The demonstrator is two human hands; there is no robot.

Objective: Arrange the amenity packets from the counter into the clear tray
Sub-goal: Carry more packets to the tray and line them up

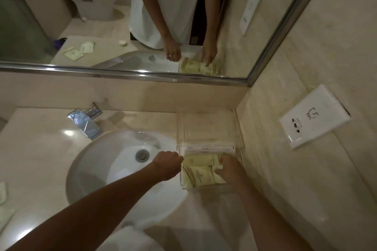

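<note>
Head view is taken up by a bathroom clad in beige stone; a wide mirror [122,16] in a metal frame spans the back wall, and a toilet, a glass shower screen and the person's white top are reflected in it; the side wall [306,67] at the right carries a white socket plate [314,116]; a beige stone counter [36,149] runs beneath the mirror, and a white oval basin [114,169] is sunk into it, with a chrome tap [87,120] set behind the basin and a round drain [142,155] at its bottom; the clear tray [210,144] stands on the counter just right of the basin, close against the side wall; its far compartment is seen bare, while the pale yellow amenity packets [199,171] are laid in the near compartment, side by side and overlapping; the left hand [168,166] is clenched into a loose fist at the tray's left edge, and whether anything is held in it cannot be told; the right hand [229,169] is pressed down on the packets inside the tray, fingers curled over them; more pale packets [3,193] are seen at the counter's far left edge, well apart from the tray.
</note>
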